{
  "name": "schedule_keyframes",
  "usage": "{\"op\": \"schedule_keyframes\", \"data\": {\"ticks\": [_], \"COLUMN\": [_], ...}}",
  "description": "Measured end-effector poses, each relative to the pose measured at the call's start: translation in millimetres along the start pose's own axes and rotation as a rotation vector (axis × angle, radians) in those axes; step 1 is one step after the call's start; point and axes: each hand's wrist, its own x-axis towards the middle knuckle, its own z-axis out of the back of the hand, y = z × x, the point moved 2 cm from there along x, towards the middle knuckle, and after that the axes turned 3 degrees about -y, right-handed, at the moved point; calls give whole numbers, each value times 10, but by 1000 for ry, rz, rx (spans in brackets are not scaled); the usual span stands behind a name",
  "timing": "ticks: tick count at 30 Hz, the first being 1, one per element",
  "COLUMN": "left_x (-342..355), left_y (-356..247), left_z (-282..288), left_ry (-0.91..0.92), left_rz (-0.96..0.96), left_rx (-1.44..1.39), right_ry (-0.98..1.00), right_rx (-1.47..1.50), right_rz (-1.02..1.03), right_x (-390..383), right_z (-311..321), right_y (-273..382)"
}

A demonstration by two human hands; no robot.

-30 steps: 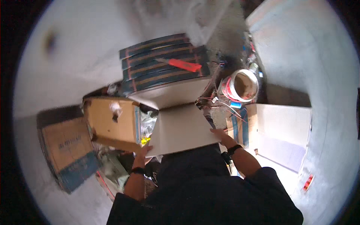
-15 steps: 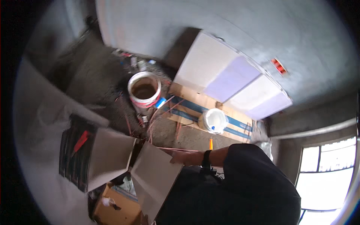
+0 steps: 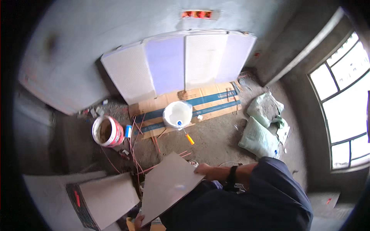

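A large greyish-beige tile (image 3: pixel 169 184) is held in front of my body, tilted, between my two hands. My right hand (image 3: pixel 204 170), with a black band on its wrist, is closed on the tile's right edge. Low in the view, my left hand (image 3: pixel 139 222) grips the tile's near left edge; only part of its fingers shows. To the left of this tile lies a stack of similar tiles (image 3: pixel 110 194), its dark end wrapping marked with red. The tile in my hands hides the floor beneath it.
Tall white and lilac tiles (image 3: pixel 165 65) lean on the far wall behind flattened cardboard (image 3: pixel 216 101). A white bucket (image 3: pixel 178 115), an orange-handled tool (image 3: pixel 189 139), a reddish bucket (image 3: pixel 108 131) and thin reddish strips (image 3: pixel 133 150) lie ahead. Pale sacks (image 3: pixel 258 136) sit at right, near a window (image 3: pixel 343 96).
My view has swung right, bringing the sacks and more of the window into sight. The tile stays in my right hand's hold, and my left hand's fingers now show on its near edge.
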Motion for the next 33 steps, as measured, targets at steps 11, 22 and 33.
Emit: {"op": "schedule_keyframes", "data": {"ticks": [11,22,33], "left_x": [918,2348,3584], "left_y": [-2831,-4302,-4913], "left_z": [-1455,-2549,-2515], "left_ry": [356,606,545], "left_rz": [447,528,498], "left_rx": [-897,-701,-809], "right_ry": [-715,-1286,-1156], "right_rx": [221,1938,1717], "right_rz": [-318,-1217,-1194], "right_x": [-3230,-3937,-3690], "right_z": [616,1245,2173], "right_y": [-110,-97,-1505]}}
